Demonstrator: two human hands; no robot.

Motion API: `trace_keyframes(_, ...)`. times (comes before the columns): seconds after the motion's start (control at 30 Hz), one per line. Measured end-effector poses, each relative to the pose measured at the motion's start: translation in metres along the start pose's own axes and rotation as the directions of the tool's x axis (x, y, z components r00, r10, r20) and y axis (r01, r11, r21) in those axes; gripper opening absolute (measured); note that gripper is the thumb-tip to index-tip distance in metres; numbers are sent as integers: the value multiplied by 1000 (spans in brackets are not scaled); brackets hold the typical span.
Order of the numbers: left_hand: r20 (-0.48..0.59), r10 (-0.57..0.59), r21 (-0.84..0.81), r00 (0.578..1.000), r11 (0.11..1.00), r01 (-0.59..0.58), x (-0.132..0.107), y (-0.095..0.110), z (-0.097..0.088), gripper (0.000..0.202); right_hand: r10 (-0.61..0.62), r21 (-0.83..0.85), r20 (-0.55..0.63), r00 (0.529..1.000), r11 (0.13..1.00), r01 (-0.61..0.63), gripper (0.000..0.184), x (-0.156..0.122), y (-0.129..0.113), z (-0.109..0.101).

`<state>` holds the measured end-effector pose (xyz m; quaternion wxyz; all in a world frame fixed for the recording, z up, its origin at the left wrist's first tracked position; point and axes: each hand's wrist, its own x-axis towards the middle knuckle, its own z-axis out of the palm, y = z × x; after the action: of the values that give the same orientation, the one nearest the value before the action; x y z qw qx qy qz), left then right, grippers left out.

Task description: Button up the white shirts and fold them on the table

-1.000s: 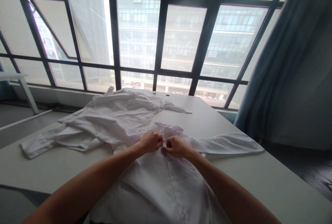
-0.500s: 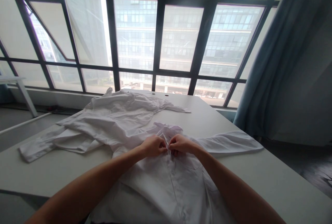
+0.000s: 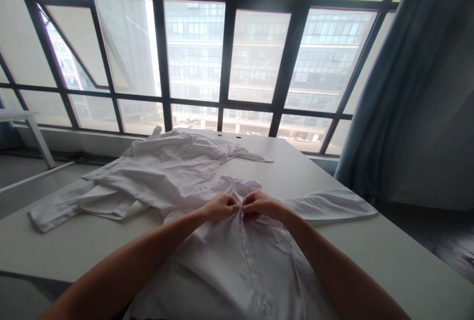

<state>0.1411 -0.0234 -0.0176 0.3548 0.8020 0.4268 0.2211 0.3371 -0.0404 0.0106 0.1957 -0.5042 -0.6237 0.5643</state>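
A white button-up shirt (image 3: 222,256) lies front up, its collar away from me and one sleeve stretched out to the right. My left hand (image 3: 221,207) pinches the left side of its front placket a little below the collar. Close beside it, my right hand (image 3: 260,204) pinches the other placket edge, fingertips nearly touching those of the left. Any button between the fingers is too small to make out. Beyond and to the left lies more crumpled white shirt cloth (image 3: 163,162), partly overlapped by the nearer shirt.
The white table (image 3: 370,246) carries the garments, with two dark round holes near its far end. Behind it stands a wall of dark-framed windows (image 3: 259,58), one pane tilted. A blue-grey curtain (image 3: 381,112) hangs at right; another white table (image 3: 39,137) stands at left.
Both hands stay at the placket, with only a slight shift of the fingers. The view has tipped very slightly; the shirts lie as before.
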Motion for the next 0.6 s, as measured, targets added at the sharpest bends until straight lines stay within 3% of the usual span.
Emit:
trace_keyframes(0.5,-3,37,42,999,998,-36,-3,2,1,23,-76,16,46,996,997,75,31,7,10,1)
trace_keyframes(0.6,-15,23,22,1000,1000,-22,-2,3,2,22,-78,13,34,996,997,77,27,6,7,4)
